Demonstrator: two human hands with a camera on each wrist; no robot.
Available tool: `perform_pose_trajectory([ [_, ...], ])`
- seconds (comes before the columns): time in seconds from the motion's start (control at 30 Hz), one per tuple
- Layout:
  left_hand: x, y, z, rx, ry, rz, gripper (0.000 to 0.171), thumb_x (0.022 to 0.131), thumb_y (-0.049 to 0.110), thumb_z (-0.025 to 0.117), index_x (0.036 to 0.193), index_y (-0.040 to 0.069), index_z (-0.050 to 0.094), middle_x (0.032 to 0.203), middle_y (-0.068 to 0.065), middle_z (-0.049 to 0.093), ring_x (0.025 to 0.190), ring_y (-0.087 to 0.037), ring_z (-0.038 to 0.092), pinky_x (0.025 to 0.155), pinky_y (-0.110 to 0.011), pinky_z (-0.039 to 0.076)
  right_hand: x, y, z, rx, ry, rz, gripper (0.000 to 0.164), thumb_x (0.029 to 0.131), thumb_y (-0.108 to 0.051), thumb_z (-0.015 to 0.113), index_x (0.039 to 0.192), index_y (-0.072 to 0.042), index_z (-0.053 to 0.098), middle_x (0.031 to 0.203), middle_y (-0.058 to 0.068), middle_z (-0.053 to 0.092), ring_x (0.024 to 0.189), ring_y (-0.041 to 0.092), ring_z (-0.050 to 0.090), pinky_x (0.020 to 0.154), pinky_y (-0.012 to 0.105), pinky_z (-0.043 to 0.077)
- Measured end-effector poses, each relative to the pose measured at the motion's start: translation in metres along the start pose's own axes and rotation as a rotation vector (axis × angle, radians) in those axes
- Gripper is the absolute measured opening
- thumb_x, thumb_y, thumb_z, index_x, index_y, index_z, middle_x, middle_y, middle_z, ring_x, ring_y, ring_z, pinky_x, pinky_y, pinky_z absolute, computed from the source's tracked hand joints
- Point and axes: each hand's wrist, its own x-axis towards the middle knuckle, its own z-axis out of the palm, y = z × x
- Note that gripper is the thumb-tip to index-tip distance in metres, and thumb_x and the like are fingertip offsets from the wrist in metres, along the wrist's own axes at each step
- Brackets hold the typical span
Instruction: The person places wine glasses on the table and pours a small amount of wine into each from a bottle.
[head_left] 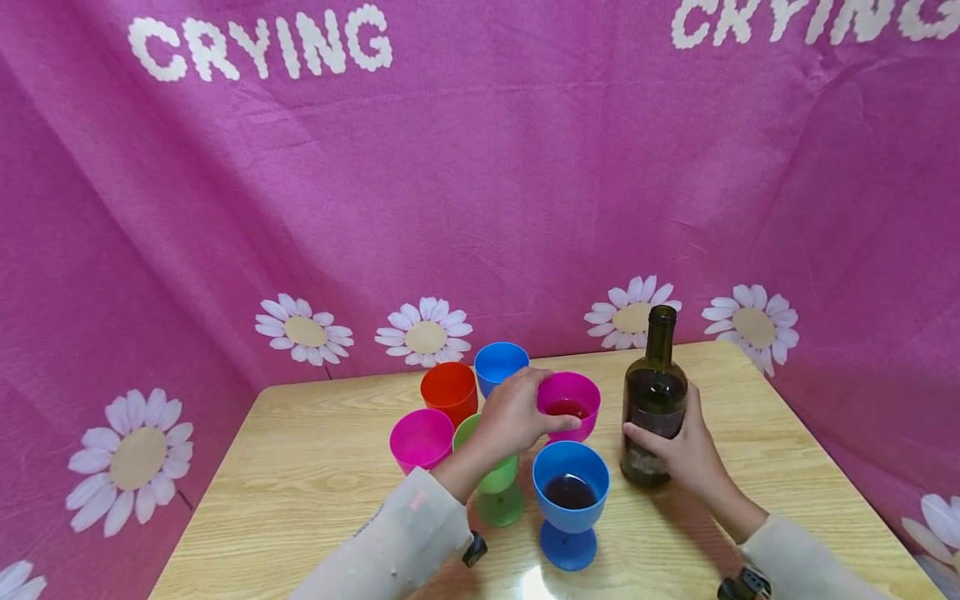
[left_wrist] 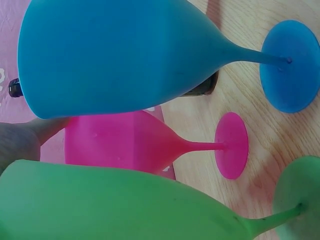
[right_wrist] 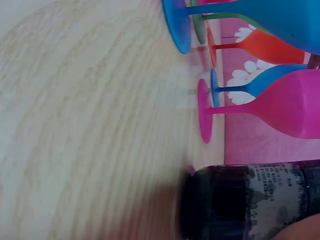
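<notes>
My left hand [head_left: 513, 417] holds the right-hand pink goblet [head_left: 591, 410] by its bowl, thumb across the near side. Red liquid shows inside it. In the left wrist view, the foot of that pink goblet [left_wrist: 232, 145] is over the wooden table. My right hand [head_left: 690, 454] grips a dark green glass bottle [head_left: 658, 387] around its labelled body. The bottle is upright, with its mouth uncovered and pointing up. Nearest me, a blue goblet [head_left: 568, 546] with dark liquid stands between the two forearms. A green goblet [head_left: 501, 504] stands beneath my left wrist, partly covered by it.
Left of the left hand stand another pink goblet [head_left: 420, 437] and a red goblet [head_left: 448, 392]. Behind them is a second blue goblet [head_left: 501, 362]. A pink flowered cloth [head_left: 480, 208] hangs around the back and sides of the wooden table [head_left: 315, 467].
</notes>
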Motion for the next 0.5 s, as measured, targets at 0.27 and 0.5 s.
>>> perform_pose_trajectory([
  [0.27, 0.0, 0.0016, -0.001, -0.019, -0.007, -0.013, 0.079, 0.079, 0.036, 0.09, 0.146, 0.013, 0.056, 0.132, -0.004, 0.063, 0.116, -0.024, 0.062, 0.071, -0.028, 0.061, -0.0039, 0.0046, -0.0002, -0.002, 0.009, -0.008, 0.108, 0.092, -0.027, 0.081, 0.163, -0.02, 0.0, 0.158, 0.026, 0.03, 0.139, 0.048, 0.035, 0.111, 0.074, 0.03],
  [0.5, -0.0004, 0.0011, -0.0002, -0.02, -0.008, -0.016, 0.078, 0.079, 0.037, 0.09, 0.146, 0.014, 0.056, 0.132, -0.004, 0.063, 0.116, -0.024, 0.062, 0.07, -0.027, 0.06, -0.0087, 0.0098, -0.0003, 0.017, 0.014, -0.016, 0.108, 0.092, -0.023, 0.08, 0.163, -0.025, -0.002, 0.157, 0.024, 0.032, 0.138, 0.043, 0.036, 0.112, 0.072, 0.029],
])
